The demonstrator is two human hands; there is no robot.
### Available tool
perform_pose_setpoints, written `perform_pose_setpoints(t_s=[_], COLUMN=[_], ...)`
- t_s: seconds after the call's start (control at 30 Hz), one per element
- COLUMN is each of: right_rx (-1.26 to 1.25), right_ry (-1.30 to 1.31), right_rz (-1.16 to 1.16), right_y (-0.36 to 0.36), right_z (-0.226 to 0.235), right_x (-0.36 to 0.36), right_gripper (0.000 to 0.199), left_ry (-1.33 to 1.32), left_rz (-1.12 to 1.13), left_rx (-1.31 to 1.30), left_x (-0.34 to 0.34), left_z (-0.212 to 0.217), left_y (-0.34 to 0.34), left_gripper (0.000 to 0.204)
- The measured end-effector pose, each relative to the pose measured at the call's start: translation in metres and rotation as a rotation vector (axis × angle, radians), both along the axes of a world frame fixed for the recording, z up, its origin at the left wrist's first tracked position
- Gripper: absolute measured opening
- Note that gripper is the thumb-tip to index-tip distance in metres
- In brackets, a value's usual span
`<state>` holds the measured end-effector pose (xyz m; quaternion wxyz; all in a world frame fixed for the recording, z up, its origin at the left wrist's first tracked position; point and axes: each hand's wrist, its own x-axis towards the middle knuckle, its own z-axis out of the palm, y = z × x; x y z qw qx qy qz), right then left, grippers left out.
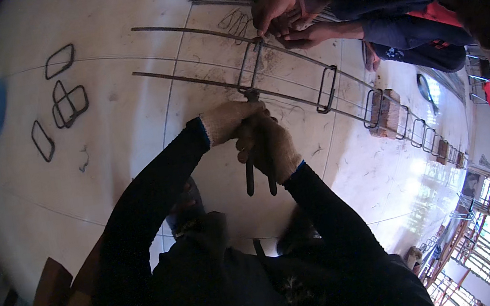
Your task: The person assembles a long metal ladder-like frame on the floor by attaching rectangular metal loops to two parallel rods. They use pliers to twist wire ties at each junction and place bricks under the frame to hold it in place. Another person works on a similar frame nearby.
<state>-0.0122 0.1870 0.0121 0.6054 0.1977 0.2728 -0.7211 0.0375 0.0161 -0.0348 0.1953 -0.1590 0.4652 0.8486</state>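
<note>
My right hand (278, 143), in a cream knit glove, wraps round the dark handles of a pair of pincers (250, 180). My left hand (230, 121), gloved alike, is closed at the upper part of the pincers, partly covering the other hand's fingers. The pincers' head touches the nearer long steel rod (198, 82), where the corner of a rectangular wire stirrup (251, 65) meets it. What the jaws grip is too small to make out. More stirrups (327, 89) stand along the two rods toward the right.
Across the frame, a co-worker's hands (297, 28) work at the far rod. A brick block (384, 113) props the frame. Loose stirrups (69, 103) lie on the tiled floor at left. Spare rods (219, 0) lie at the far side, beside wire loops (234, 23).
</note>
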Motion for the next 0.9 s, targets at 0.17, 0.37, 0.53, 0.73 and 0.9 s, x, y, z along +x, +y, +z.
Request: perform_pose_setpoints(t_s=[0.17,0.37,0.53,0.73,0.9], right_rx=[0.407,1.188,1.23,0.739,0.806], right_ry=[1.033,1.518,1.303,1.147,1.224], right_rz=[0.664,0.931,0.944,0.802,0.903], right_y=[0.007,-0.007,-0.019,0.023,0.043], right_z=[-0.005,0.071,0.061,0.071,0.011], right_x=[0.009,0.045,0.054,0.02,0.025], right_gripper=[0.026,0.061,0.06,0.036,0.028], left_ry=[0.034,-0.216,-0.294,-0.353,-0.385], left_rz=[0.01,0.173,0.273,0.145,0.116], left_rx=[-0.319,-0.336,-0.188,0.184,-0.12], left_x=[-0.003,-0.018,-0.015,-0.005,-0.012], left_z=[-0.022,-0.007,-0.024,0.016,0.009], left_y=[0.011,0.044,0.042,0.045,0.051], left_gripper=[0.044,0.037,0.04,0.04,0.049])
